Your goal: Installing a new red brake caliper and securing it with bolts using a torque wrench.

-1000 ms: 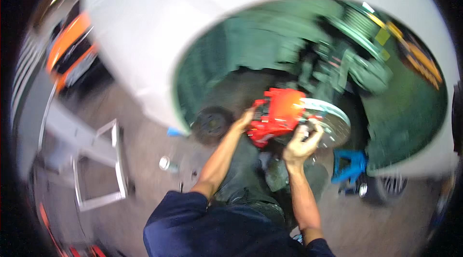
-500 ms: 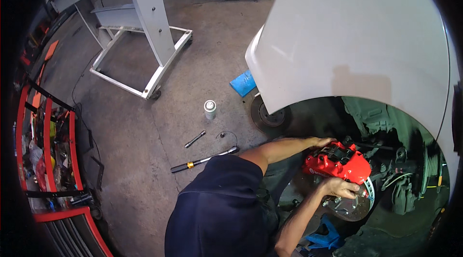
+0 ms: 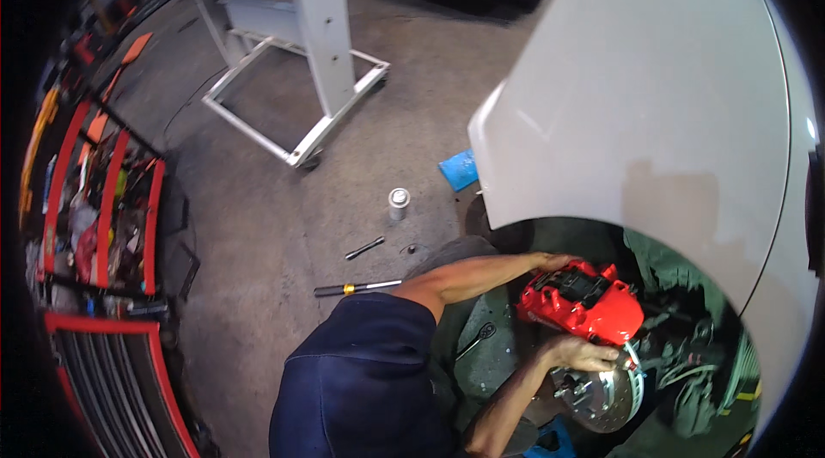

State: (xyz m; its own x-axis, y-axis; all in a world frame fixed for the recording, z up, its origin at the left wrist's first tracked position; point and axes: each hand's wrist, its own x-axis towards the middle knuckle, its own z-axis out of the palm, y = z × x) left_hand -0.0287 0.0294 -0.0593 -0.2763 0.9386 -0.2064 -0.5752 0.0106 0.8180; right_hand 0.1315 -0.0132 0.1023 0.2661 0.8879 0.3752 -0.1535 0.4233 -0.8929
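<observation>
A red brake caliper [image 3: 593,314] with a dark open middle sits at the upper edge of a shiny brake disc [image 3: 614,406] in the wheel arch. My left hand [image 3: 554,261] is closed around the caliper's far left end, its fingertips partly hidden behind it. Just below the caliper, my right hand [image 3: 586,355] lies over the disc's upper part, with fingers curled together toward the rim. What those fingers hold, if anything, is hidden. Wheel studs [image 3: 567,391] stick out from the disc's hub, beneath the right hand.
A pale car fender [image 3: 636,114] arches over the work. On the floor lie a long torque wrench [image 3: 344,290], an extension bar [image 3: 365,247], a ratchet [image 3: 481,338], a spray can [image 3: 398,203] and a blue packet [image 3: 459,170]. A red tool cart [image 3: 103,320] stands left; a white wheeled stand [image 3: 326,37] behind.
My view has turned, so the floor things sit further right. The caliper now appears slightly further from the hub, with more disc showing. Both hands keep their places; the ratchet has come into view.
</observation>
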